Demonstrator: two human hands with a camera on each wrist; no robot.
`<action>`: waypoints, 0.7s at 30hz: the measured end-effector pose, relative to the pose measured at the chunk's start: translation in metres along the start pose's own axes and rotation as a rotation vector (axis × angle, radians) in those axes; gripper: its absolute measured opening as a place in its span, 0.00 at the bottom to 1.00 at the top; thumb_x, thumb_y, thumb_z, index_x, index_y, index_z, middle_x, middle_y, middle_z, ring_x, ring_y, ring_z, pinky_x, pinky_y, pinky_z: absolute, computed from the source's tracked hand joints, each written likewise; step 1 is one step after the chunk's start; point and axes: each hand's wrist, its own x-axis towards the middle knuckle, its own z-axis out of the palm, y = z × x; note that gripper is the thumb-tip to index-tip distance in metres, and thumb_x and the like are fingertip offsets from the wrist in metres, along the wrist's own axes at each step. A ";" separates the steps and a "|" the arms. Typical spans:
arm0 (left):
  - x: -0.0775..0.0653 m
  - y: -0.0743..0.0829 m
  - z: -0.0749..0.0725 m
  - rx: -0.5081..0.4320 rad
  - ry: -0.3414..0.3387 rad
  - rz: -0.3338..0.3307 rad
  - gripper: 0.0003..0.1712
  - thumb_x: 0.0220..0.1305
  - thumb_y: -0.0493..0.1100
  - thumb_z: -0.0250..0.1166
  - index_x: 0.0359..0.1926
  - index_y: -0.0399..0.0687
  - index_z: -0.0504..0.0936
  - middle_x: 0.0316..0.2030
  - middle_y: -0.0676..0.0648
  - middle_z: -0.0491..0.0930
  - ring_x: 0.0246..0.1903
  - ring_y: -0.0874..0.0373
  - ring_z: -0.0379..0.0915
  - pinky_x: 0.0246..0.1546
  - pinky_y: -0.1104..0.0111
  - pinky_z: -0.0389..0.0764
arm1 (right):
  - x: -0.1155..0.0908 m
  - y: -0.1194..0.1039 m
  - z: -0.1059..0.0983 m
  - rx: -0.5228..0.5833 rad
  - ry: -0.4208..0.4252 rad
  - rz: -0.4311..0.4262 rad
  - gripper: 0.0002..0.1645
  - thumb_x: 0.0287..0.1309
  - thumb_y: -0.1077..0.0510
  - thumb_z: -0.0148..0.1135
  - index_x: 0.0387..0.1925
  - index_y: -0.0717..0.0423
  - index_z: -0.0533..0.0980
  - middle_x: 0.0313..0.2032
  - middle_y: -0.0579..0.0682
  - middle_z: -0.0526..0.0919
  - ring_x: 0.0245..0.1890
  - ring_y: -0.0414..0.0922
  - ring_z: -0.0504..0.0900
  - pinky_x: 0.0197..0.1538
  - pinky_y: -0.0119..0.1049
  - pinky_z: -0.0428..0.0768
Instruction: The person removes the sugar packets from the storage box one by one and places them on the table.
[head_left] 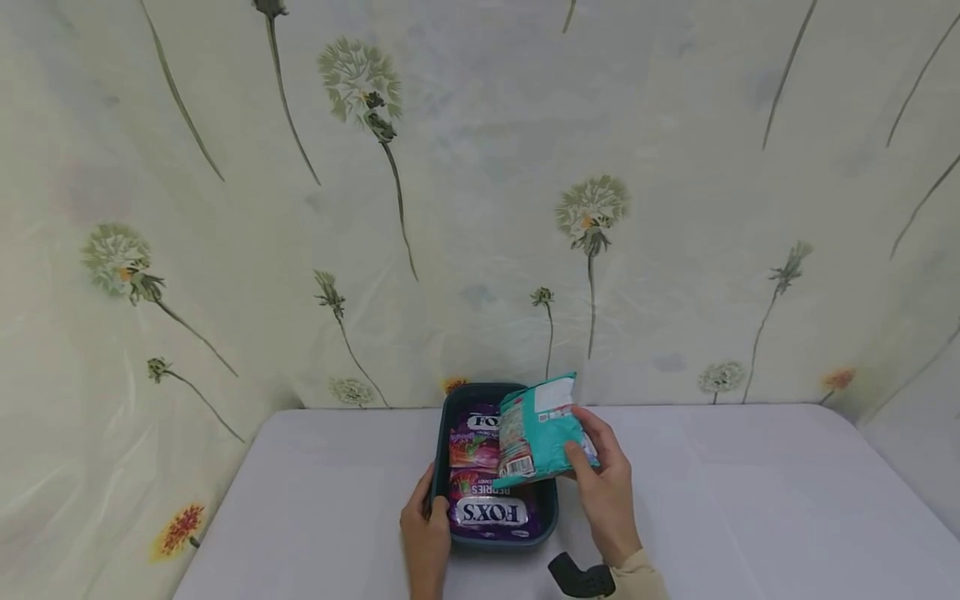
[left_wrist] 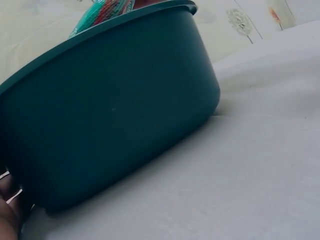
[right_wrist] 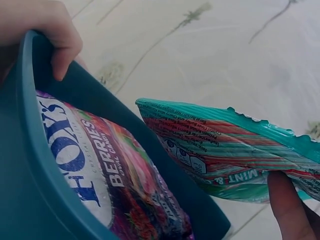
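A dark teal plastic tub [head_left: 546, 533] stands on the white table with purple Fox's Berries candy bags [head_left: 491, 508] lying inside. My left hand [head_left: 426, 525] grips the tub's near left rim, thumb over the edge; the right wrist view shows that thumb [right_wrist: 61, 62] inside the wall. My right hand [head_left: 606, 483] pinches a turquoise mint candy bag [head_left: 551, 433] by its right side, holding it tilted over the tub's right half. In the right wrist view the mint bag [right_wrist: 210, 150] hangs beside the berries bag [right_wrist: 110, 165], partly above the rim.
The white-covered table [head_left: 735, 492] extends to both sides of the tub. Behind it hangs a pale curtain [head_left: 480, 208] printed with dandelions. A black strap mount [head_left: 581, 577] sits at my right wrist, by a beige sleeve [head_left: 637, 577].
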 end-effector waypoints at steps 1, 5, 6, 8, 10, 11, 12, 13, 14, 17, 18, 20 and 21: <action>0.000 0.000 0.001 -0.006 0.012 0.000 0.29 0.56 0.29 0.53 0.60 0.46 0.75 0.59 0.42 0.75 0.61 0.50 0.69 0.60 0.57 0.68 | 0.000 0.000 -0.001 0.000 0.000 0.000 0.26 0.65 0.58 0.53 0.63 0.39 0.66 0.66 0.40 0.66 0.56 0.38 0.73 0.43 0.30 0.81; -0.002 0.000 0.004 -0.021 0.053 -0.014 0.28 0.56 0.29 0.52 0.59 0.45 0.76 0.57 0.42 0.77 0.59 0.52 0.71 0.58 0.59 0.71 | 0.001 -0.002 -0.004 -0.010 0.003 0.006 0.26 0.65 0.56 0.53 0.63 0.39 0.65 0.66 0.40 0.65 0.57 0.38 0.72 0.44 0.28 0.81; -0.002 0.000 0.005 -0.023 0.060 -0.022 0.28 0.56 0.29 0.52 0.58 0.46 0.77 0.57 0.43 0.77 0.59 0.52 0.71 0.57 0.59 0.72 | 0.001 -0.002 -0.004 -0.013 0.003 0.004 0.26 0.65 0.56 0.53 0.64 0.39 0.65 0.67 0.41 0.65 0.57 0.38 0.72 0.44 0.28 0.81; -0.002 0.000 0.007 -0.029 0.073 -0.034 0.28 0.56 0.30 0.51 0.58 0.46 0.77 0.57 0.43 0.77 0.58 0.52 0.72 0.56 0.59 0.73 | 0.001 -0.003 -0.006 -0.018 0.007 0.004 0.26 0.65 0.56 0.53 0.64 0.39 0.65 0.67 0.41 0.65 0.57 0.37 0.72 0.44 0.28 0.80; -0.003 0.000 0.008 -0.032 0.083 -0.044 0.28 0.56 0.30 0.51 0.58 0.46 0.77 0.57 0.42 0.77 0.59 0.52 0.72 0.56 0.58 0.73 | 0.001 -0.004 -0.008 -0.020 0.011 0.002 0.26 0.65 0.56 0.53 0.64 0.39 0.65 0.67 0.41 0.65 0.57 0.37 0.72 0.44 0.28 0.81; -0.003 0.000 0.009 -0.034 0.088 -0.051 0.28 0.56 0.30 0.51 0.58 0.46 0.77 0.57 0.42 0.77 0.59 0.51 0.72 0.56 0.58 0.73 | 0.001 -0.004 -0.009 -0.021 0.013 0.001 0.26 0.65 0.56 0.53 0.64 0.39 0.65 0.67 0.41 0.65 0.57 0.36 0.72 0.44 0.28 0.81; -0.003 0.000 0.010 -0.034 0.094 -0.056 0.28 0.57 0.30 0.50 0.58 0.46 0.77 0.57 0.42 0.77 0.59 0.51 0.72 0.56 0.58 0.73 | 0.001 -0.005 -0.009 -0.019 0.013 0.000 0.26 0.65 0.57 0.53 0.64 0.40 0.65 0.67 0.42 0.65 0.57 0.36 0.72 0.43 0.28 0.81; -0.004 0.000 0.010 -0.036 0.101 -0.059 0.28 0.57 0.30 0.50 0.58 0.46 0.77 0.57 0.42 0.77 0.59 0.51 0.72 0.56 0.58 0.73 | 0.001 -0.005 -0.010 -0.019 0.013 0.002 0.26 0.65 0.57 0.53 0.64 0.39 0.65 0.67 0.42 0.65 0.56 0.36 0.73 0.43 0.28 0.81; -0.004 0.000 0.011 -0.038 0.109 -0.064 0.28 0.56 0.30 0.50 0.58 0.46 0.77 0.57 0.42 0.77 0.58 0.51 0.72 0.56 0.58 0.73 | 0.001 -0.006 -0.011 -0.015 0.012 -0.001 0.26 0.65 0.57 0.52 0.64 0.40 0.65 0.67 0.42 0.65 0.56 0.36 0.73 0.43 0.29 0.81; -0.005 0.000 0.012 -0.047 0.137 -0.067 0.27 0.56 0.30 0.51 0.58 0.46 0.77 0.56 0.42 0.77 0.58 0.52 0.73 0.55 0.59 0.73 | 0.002 -0.006 -0.013 0.005 0.007 -0.015 0.26 0.65 0.58 0.52 0.64 0.41 0.65 0.67 0.43 0.65 0.56 0.37 0.73 0.43 0.29 0.81; -0.006 0.000 0.012 -0.051 0.146 -0.067 0.27 0.56 0.30 0.51 0.57 0.45 0.78 0.56 0.42 0.78 0.57 0.52 0.73 0.55 0.59 0.73 | 0.002 -0.006 -0.013 0.015 0.005 -0.022 0.26 0.65 0.58 0.52 0.64 0.41 0.65 0.67 0.43 0.65 0.56 0.37 0.73 0.43 0.30 0.81; -0.007 0.001 0.012 -0.061 0.161 -0.065 0.27 0.56 0.30 0.51 0.57 0.45 0.77 0.56 0.42 0.78 0.56 0.52 0.74 0.54 0.60 0.73 | 0.003 -0.007 -0.014 0.026 0.005 -0.032 0.27 0.65 0.59 0.52 0.64 0.42 0.65 0.67 0.43 0.64 0.56 0.38 0.73 0.43 0.30 0.81; -0.007 0.001 0.013 -0.064 0.167 -0.063 0.27 0.56 0.30 0.51 0.57 0.44 0.77 0.55 0.42 0.78 0.56 0.52 0.74 0.54 0.60 0.73 | 0.003 -0.007 -0.014 0.027 0.005 -0.034 0.26 0.65 0.59 0.52 0.64 0.41 0.65 0.67 0.43 0.65 0.56 0.38 0.73 0.43 0.30 0.81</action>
